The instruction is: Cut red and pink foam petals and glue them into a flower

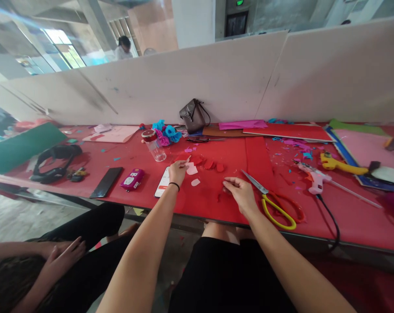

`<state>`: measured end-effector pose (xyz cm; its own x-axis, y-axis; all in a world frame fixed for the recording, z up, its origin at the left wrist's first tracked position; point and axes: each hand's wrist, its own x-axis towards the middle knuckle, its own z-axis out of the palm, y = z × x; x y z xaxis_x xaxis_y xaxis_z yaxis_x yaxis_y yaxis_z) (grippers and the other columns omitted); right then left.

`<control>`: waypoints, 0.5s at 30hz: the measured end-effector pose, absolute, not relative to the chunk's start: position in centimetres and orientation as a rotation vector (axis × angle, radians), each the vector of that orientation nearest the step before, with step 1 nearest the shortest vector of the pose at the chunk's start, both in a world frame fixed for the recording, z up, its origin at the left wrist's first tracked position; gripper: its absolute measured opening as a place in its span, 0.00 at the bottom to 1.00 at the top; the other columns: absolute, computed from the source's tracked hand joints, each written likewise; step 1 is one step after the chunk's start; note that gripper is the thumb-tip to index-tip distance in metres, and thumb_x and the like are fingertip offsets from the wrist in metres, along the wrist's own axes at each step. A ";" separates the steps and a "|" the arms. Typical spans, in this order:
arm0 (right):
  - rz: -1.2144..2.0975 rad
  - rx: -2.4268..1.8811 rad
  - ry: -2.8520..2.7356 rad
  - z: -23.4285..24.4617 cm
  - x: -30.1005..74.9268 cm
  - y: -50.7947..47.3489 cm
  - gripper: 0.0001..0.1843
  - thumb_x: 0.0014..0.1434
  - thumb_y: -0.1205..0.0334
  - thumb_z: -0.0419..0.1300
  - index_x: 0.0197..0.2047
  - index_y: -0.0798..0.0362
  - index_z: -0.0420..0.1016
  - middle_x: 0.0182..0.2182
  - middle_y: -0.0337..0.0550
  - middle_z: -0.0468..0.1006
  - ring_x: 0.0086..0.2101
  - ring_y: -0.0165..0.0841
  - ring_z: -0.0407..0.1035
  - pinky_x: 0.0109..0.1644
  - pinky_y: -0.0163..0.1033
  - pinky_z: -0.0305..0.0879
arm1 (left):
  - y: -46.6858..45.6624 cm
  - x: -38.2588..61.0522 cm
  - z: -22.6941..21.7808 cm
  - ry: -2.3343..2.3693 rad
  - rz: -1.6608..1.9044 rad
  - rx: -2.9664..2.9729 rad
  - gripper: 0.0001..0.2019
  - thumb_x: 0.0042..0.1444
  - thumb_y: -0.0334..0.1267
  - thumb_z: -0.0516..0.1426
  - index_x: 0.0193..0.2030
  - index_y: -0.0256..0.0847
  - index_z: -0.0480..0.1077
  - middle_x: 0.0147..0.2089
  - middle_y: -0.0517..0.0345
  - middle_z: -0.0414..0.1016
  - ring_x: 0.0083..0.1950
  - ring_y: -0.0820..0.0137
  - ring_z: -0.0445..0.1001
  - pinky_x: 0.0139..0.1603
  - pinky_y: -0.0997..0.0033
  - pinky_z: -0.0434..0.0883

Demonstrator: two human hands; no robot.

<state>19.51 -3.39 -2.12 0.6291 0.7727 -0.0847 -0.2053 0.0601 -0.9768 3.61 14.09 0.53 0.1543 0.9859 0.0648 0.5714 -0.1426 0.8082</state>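
Observation:
My left hand (178, 171) is over the table with its fingers drawn together in a pinch; what they hold, if anything, is too small to make out. Right beside its fingertips lies a pale pink cut piece (192, 168), and a second rounded pink piece (196, 182) lies just below that. Several red cut pieces (210, 164) form a row behind them. My right hand (240, 193) hovers left of the scissors (276, 213), thumb and forefinger brought together; I cannot make out anything between them. The scissors have yellow handles, and their blades point away.
A phone (162, 184) is partly behind my left hand. Further left are a clear jar (156, 148), a purple device (132, 179) and a black phone (106, 182). A pink glue gun (314, 180) with its cord lies right. Another person's hand (64, 258) rests at lower left.

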 end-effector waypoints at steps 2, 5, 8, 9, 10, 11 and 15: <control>0.806 -1.292 -0.536 -1.7 19.5 -3.4 0.13 0.40 0.57 0.68 0.32 0.53 0.79 0.25 0.39 0.80 0.25 0.31 0.74 0.32 0.38 0.73 | 13.7 3.6 0.9 1.442 0.914 1.724 0.09 0.50 0.36 0.59 0.39 0.38 0.76 0.36 0.53 0.78 0.35 0.70 0.74 0.38 0.71 0.71; 0.828 -1.256 -0.503 -1.3 19.5 -3.3 0.14 0.38 0.58 0.70 0.30 0.53 0.79 0.24 0.38 0.80 0.24 0.30 0.73 0.32 0.37 0.72 | 11.8 3.4 1.5 1.245 0.948 1.612 0.11 0.49 0.40 0.60 0.37 0.37 0.77 0.31 0.55 0.77 0.31 0.71 0.72 0.35 0.71 0.70; 0.843 -1.231 -0.485 -0.9 19.3 -3.4 0.14 0.37 0.58 0.71 0.29 0.54 0.79 0.24 0.37 0.79 0.24 0.29 0.72 0.32 0.36 0.72 | 9.3 3.5 1.8 1.079 0.765 1.600 0.13 0.48 0.41 0.61 0.38 0.36 0.78 0.27 0.57 0.76 0.26 0.74 0.69 0.31 0.73 0.69; 0.847 -1.222 -0.486 -0.8 19.2 -3.4 0.14 0.37 0.57 0.71 0.29 0.53 0.79 0.24 0.37 0.79 0.24 0.28 0.72 0.32 0.36 0.72 | 8.8 3.6 1.8 1.071 0.727 1.628 0.12 0.49 0.40 0.61 0.38 0.36 0.78 0.27 0.57 0.76 0.26 0.74 0.69 0.31 0.73 0.69; 0.851 -1.208 -0.487 -0.6 19.1 -3.5 0.14 0.37 0.57 0.71 0.30 0.53 0.79 0.24 0.37 0.79 0.24 0.28 0.72 0.32 0.36 0.71 | 8.4 3.7 1.8 1.099 0.716 1.682 0.10 0.50 0.38 0.60 0.38 0.37 0.78 0.28 0.56 0.76 0.27 0.73 0.70 0.33 0.73 0.69; 0.858 -1.185 -0.486 -0.4 19.0 -3.7 0.15 0.37 0.57 0.72 0.30 0.53 0.79 0.24 0.37 0.79 0.25 0.28 0.72 0.32 0.35 0.71 | 8.2 3.8 1.8 1.158 0.716 1.749 0.08 0.51 0.36 0.60 0.37 0.37 0.78 0.30 0.55 0.78 0.29 0.72 0.71 0.35 0.72 0.70; 0.897 -1.056 -0.495 0.4 18.7 -4.4 0.15 0.38 0.56 0.72 0.31 0.50 0.79 0.26 0.34 0.78 0.26 0.27 0.70 0.34 0.35 0.71 | 7.5 3.7 2.3 1.405 0.775 1.945 0.12 0.51 0.28 0.58 0.41 0.39 0.78 0.42 0.50 0.79 0.38 0.68 0.74 0.45 0.68 0.70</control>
